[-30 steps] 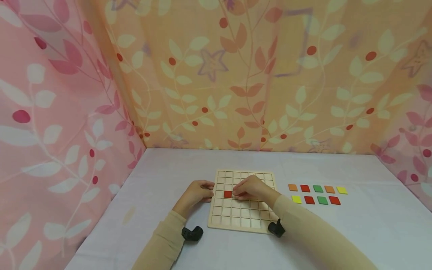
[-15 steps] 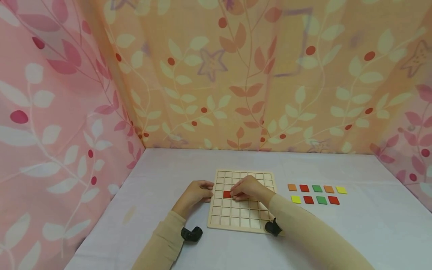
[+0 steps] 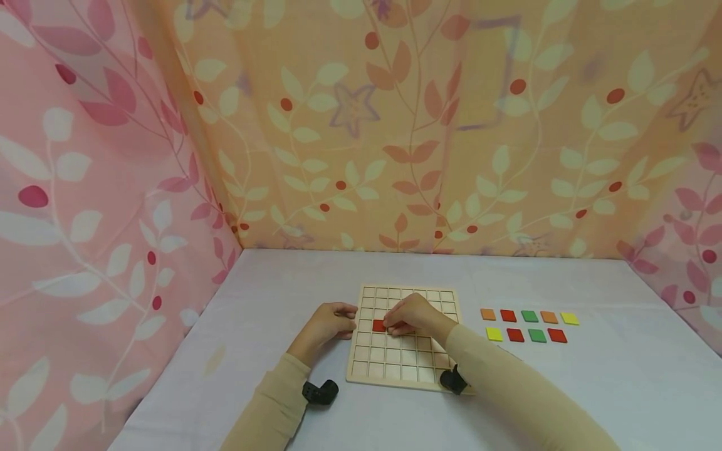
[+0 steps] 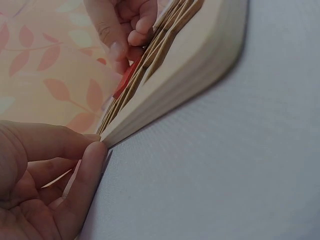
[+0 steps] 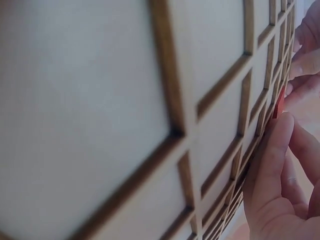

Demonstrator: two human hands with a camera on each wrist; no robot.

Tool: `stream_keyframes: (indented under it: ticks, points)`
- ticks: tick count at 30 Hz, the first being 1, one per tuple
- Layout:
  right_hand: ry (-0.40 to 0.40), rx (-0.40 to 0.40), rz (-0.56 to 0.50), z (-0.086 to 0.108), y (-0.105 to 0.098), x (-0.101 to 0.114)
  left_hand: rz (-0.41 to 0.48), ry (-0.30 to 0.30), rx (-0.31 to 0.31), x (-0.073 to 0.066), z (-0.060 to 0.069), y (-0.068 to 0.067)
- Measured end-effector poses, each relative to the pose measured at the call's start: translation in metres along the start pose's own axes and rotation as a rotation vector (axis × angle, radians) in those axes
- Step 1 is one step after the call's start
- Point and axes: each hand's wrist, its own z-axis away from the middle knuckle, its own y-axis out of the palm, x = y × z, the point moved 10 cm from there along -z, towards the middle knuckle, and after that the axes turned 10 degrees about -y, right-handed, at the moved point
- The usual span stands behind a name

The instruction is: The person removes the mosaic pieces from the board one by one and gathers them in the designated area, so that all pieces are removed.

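A square red tile (image 3: 378,326) lies on the pale wooden grid board (image 3: 410,378), in a cell towards its left side. My right hand (image 3: 414,315) reaches over the board from the right and pinches at the tile's right edge; thumb and fingertips meet at the red in both wrist views. How firmly they grip it is hard to tell. At the board's left edge is my left hand (image 3: 331,324). Its thumb and forefinger pinch that edge in the left wrist view, where the red tile (image 4: 126,80) shows edge-on. The right hand covers several grid cells.
Right of the board, two rows of loose tiles lie on the white cloth: orange (image 3: 487,314), red (image 3: 508,316), green (image 3: 529,316) and yellow (image 3: 570,318) among them. Flowered curtains (image 3: 338,156) stand behind and at both sides. Each wrist wears a black device (image 3: 320,393).
My right hand has moved slightly left, so its fingertips now overlap the red tile's right edge. My left hand and the board stay put.
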Motion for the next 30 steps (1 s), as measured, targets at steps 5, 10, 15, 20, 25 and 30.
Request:
stream_keyframes:
  ticks: [5, 10, 15, 20, 25, 30]
  points:
    - [-0.009, -0.021, 0.005, 0.0, -0.001, 0.003, 0.007, -0.001, 0.008, 0.001, -0.001, 0.0]
    - [-0.027, -0.037, 0.022, -0.002, 0.001, 0.005, 0.011, -0.003, 0.007, 0.003, -0.001, -0.001]
    - [-0.021, -0.04, 0.014, -0.002, 0.003, 0.004, 0.016, -0.002, 0.006, 0.003, -0.002, 0.0]
    - [-0.048, -0.029, 0.001, 0.005, -0.001, 0.007, 0.026, 0.003, 0.019, 0.002, 0.0, 0.002]
    - [-0.09, -0.039, 0.032, 0.019, -0.024, 0.016, 0.033, 0.014, 0.037, 0.001, 0.0, 0.004]
    - [-0.086, -0.059, 0.052, 0.029, -0.055, 0.017, 0.033, 0.007, 0.011, 0.003, -0.004, 0.0]
